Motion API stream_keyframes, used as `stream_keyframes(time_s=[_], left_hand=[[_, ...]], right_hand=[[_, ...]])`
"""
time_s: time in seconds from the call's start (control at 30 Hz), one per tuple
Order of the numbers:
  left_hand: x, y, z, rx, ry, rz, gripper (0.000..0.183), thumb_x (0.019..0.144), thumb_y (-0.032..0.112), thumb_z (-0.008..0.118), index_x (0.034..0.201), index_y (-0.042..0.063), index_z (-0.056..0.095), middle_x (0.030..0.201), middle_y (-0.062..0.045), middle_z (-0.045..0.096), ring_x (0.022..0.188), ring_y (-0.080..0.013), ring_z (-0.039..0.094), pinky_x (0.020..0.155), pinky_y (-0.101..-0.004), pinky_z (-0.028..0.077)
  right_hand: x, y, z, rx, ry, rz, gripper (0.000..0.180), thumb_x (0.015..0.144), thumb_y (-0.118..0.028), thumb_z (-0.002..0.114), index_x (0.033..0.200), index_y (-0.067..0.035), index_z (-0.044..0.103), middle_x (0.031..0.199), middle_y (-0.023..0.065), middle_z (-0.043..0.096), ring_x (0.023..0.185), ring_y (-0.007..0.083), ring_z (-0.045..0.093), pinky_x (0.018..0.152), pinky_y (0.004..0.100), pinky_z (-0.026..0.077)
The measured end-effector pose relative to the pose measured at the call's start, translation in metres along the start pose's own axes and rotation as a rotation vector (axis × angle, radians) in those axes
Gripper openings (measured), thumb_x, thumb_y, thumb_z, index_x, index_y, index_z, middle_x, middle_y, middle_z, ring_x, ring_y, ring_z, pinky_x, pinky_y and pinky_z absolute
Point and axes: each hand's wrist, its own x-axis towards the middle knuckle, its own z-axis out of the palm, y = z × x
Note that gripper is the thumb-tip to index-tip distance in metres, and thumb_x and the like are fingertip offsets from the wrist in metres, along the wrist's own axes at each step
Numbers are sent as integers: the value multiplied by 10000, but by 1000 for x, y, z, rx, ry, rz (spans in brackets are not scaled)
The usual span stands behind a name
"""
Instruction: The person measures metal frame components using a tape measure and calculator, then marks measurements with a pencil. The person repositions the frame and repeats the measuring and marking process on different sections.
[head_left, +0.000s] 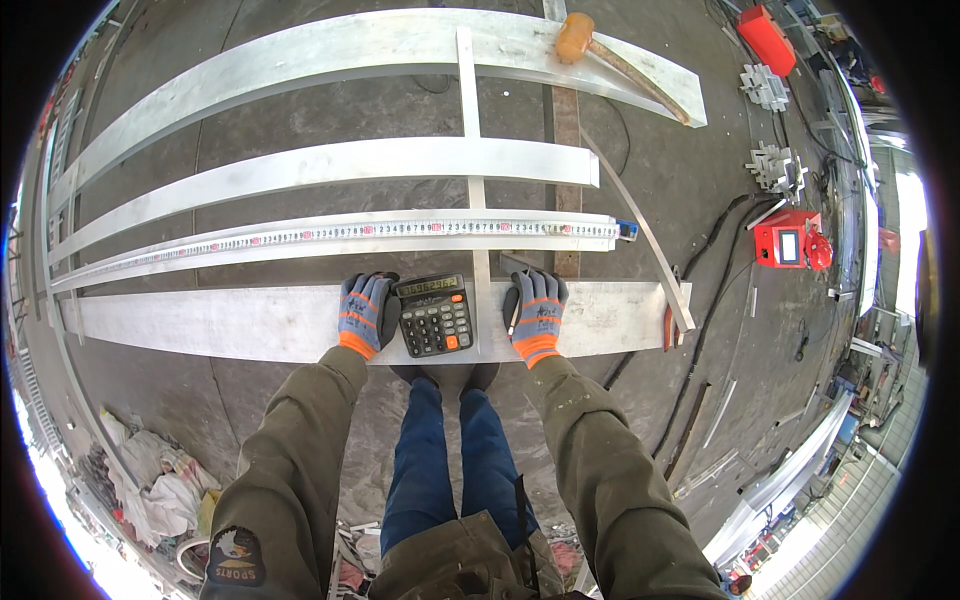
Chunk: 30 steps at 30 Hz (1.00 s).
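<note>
A black desk calculator (436, 319) lies on a broad flat metal beam (225, 319) in front of me, with digits lit on its display. Against the calculator's left side is my left hand (366, 311) in a grey-blue and orange work glove; its fingers curl at the beam's far edge, and its grip is partly hidden. My right hand (537, 311), gloved alike, rests on the beam right of a narrow metal crossbar (482, 307). A thin pale pen-like stick (514, 319) is held at its thumb. Beyond both hands, an extended tape measure (405, 227) runs along another metal bar (360, 249).
A mallet (574, 37) with an orange head lies on the farthest beam (360, 41). A slanting metal strip (637, 217) and red-handled pliers (669, 328) are near the right end. Black cables (701, 330) and a red machine (784, 240) are on the floor to the right.
</note>
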Motion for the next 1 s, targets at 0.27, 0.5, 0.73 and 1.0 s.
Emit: stream_keyframes(time_s=[0.27,0.5,0.73,1.0], left_hand=[[-1,0,-1,-7,-5,-11,306,953,243,650,1207,72,665,1213,-153,707,1125,-397,625,1067,-537,433],[-1,0,0,-16,-27,-28,305,960,250,641,1208,74,666,1236,-151,698,1153,-408,613,1072,-538,426],[0,-1,-1,-18,-7,-7,308,952,238,655,1211,73,668,1215,-161,698,1127,-404,619,1060,-538,438],[1,1,-4,-38,8,3,311,956,239,657,1218,73,673,1222,-160,701,1141,-406,623,1074,-539,436]], right_hand=[[-1,0,2,2,-6,8,355,944,-227,656,1265,-78,685,1254,148,675,1244,381,587,1156,568,388],[1,1,2,15,23,-11,365,889,-159,671,1246,-85,678,1248,157,677,1224,393,602,1129,551,406],[-1,2,1,2,-51,20,418,896,-191,667,1297,-76,673,1293,153,667,1261,385,579,1171,563,378],[-2,2,1,8,-44,8,439,884,-169,665,1310,-65,669,1309,159,662,1273,390,572,1175,573,371]])
